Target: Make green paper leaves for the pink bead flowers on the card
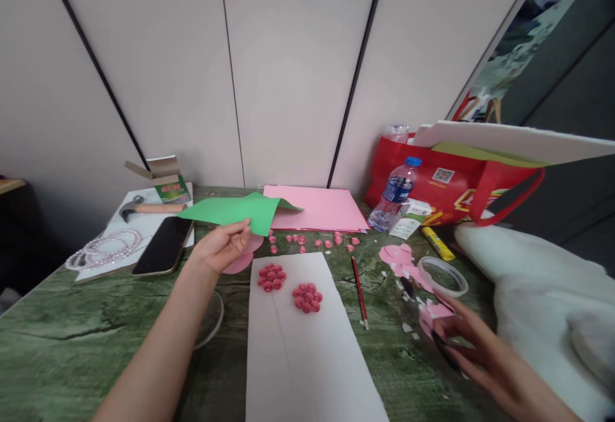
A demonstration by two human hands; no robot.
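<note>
My left hand point(225, 246) pinches a sheet of green paper point(228, 209) by its near edge, raised over the table and bent along its right side. At the right, my right hand point(473, 342) is closed on black-handled scissors point(444, 350), partly hidden and blurred. Pink paper scraps point(435, 314) lie beneath and beside it. Between the hands lies a white sheet point(317, 364) bearing a faint line and two clusters of small red rolled pieces, the left cluster point(271, 277) and the right cluster point(307, 298). Loose red pieces point(328, 243) are scattered beyond it.
A red pencil point(359, 294), tape roll point(442, 276), glue stick point(438, 243), water bottle point(394, 194) and red bag point(423, 172) are on the right. Pink sheets point(321, 207) lie by the wall. At left are a hammer point(156, 208), phone point(164, 246) and beads point(103, 249).
</note>
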